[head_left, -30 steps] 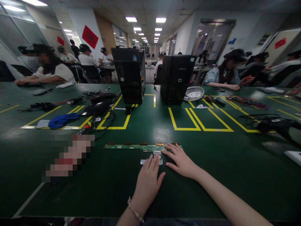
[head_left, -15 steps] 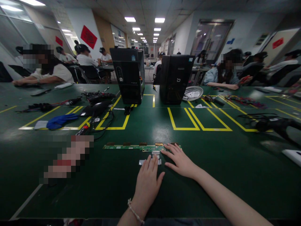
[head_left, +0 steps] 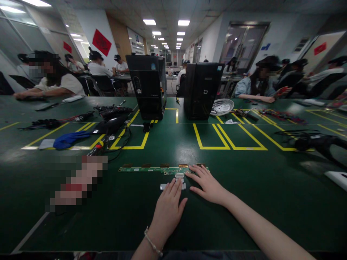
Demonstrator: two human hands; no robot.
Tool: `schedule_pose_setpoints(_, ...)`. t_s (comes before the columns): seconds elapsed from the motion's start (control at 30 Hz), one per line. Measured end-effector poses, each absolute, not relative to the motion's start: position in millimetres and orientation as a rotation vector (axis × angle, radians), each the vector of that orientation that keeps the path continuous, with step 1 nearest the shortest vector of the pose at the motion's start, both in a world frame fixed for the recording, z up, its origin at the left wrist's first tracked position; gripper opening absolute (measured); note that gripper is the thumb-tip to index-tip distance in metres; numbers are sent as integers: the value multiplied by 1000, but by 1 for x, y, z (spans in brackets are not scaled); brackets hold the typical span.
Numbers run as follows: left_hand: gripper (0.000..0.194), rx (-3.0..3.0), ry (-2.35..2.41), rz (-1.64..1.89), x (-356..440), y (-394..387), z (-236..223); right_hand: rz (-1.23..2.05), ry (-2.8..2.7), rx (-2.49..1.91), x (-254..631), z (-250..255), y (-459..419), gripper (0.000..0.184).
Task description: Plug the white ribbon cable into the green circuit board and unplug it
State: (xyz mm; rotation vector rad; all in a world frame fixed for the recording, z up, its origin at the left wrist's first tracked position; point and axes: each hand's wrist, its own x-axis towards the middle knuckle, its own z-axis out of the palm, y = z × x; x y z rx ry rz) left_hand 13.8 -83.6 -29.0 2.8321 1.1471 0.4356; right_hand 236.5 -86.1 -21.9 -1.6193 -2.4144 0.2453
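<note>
A long, thin green circuit board (head_left: 146,169) lies flat on the green table in front of me. Copper-coloured tabs run along its far edge. From its near edge a pale ribbon cable (head_left: 163,186) extends toward me. My left hand (head_left: 169,206) rests over that cable with the fingers stretched out, and hides part of it. Palm down, my right hand (head_left: 206,184) has its fingers spread, with the fingertips on the right part of the board. That hand covers some of the board's right end.
Two black computer towers (head_left: 146,86) (head_left: 202,90) stand farther back. A blue glove (head_left: 71,139), black cables (head_left: 111,112) and a blurred-out object (head_left: 78,180) lie to the left. To the right are a white basket (head_left: 222,107) and a black cabled device (head_left: 303,142). People sit beyond the table.
My left hand has shifted slightly, its wrist and bracelet moving a little to the left. The right hand and the circuit board stay where they were.
</note>
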Motion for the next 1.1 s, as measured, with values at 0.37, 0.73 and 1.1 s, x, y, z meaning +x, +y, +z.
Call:
schedule_pose_setpoints(0.37,49,2826,1142,483,15,-86,-32,263,-2395,-1613,235,-21,-87,56)
schedule_pose_setpoints(0.73,52,2831,1170,423,17,-85,-30,263,-2396,-1624,235,-20,-87,56)
schedule_pose_setpoints(1.1,53,2786,1235,458,20,-88,-34,260,-2407,-1634,235,-20,-86,59)
